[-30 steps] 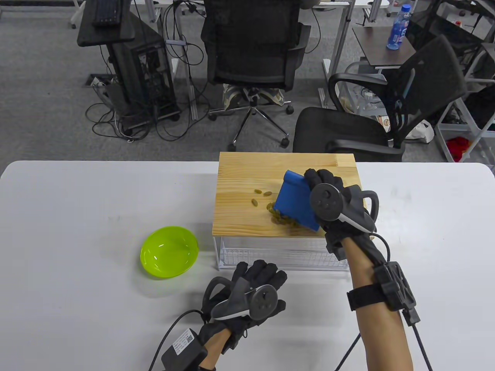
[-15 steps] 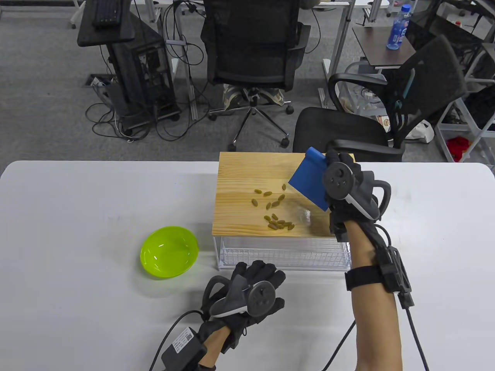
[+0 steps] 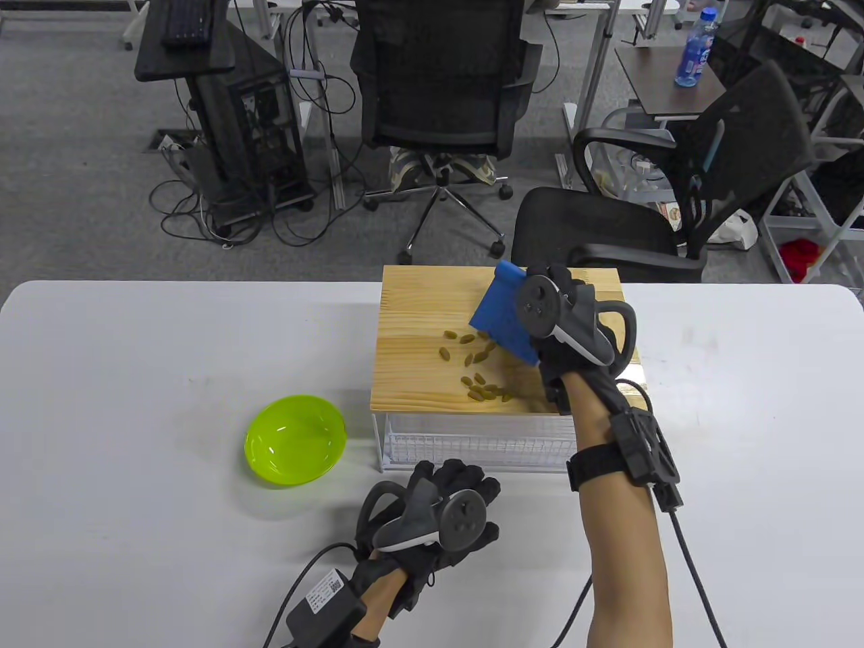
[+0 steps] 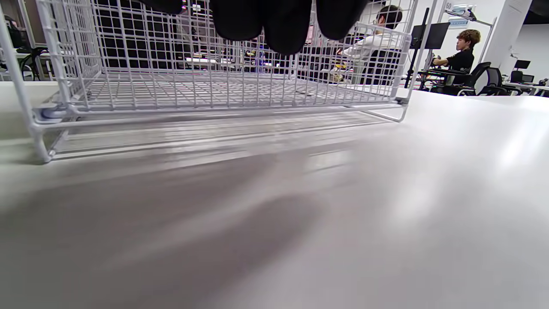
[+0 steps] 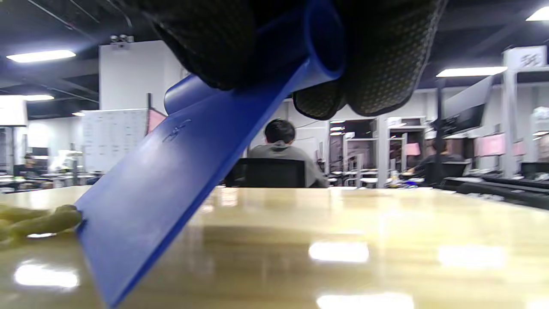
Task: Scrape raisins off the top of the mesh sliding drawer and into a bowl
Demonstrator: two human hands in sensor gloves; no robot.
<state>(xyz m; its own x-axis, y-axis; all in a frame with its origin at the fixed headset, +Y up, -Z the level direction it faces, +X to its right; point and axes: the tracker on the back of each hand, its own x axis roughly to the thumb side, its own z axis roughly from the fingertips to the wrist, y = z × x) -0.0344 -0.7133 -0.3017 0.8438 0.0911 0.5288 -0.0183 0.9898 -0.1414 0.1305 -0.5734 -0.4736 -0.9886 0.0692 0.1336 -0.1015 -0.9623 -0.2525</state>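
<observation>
Several greenish raisins lie scattered on the wooden top of the white mesh drawer. My right hand grips the rolled handle of a blue scraper, tilted, with its lower edge on the wood against the rightmost raisins. In the right wrist view the scraper slants down to the left. A lime green bowl sits on the table left of the drawer, with nothing in it. My left hand rests on the table just in front of the drawer, fingers straight, holding nothing.
The white table carries only the drawer and bowl. The mesh drawer's front stands close before my left fingers. Office chairs and desks stand beyond the table's far edge.
My right hand lifted the scraper off the front pile, swung it back to the right rear of the top, then brought it left and down against the rear raisins. The left hand barely moved.
</observation>
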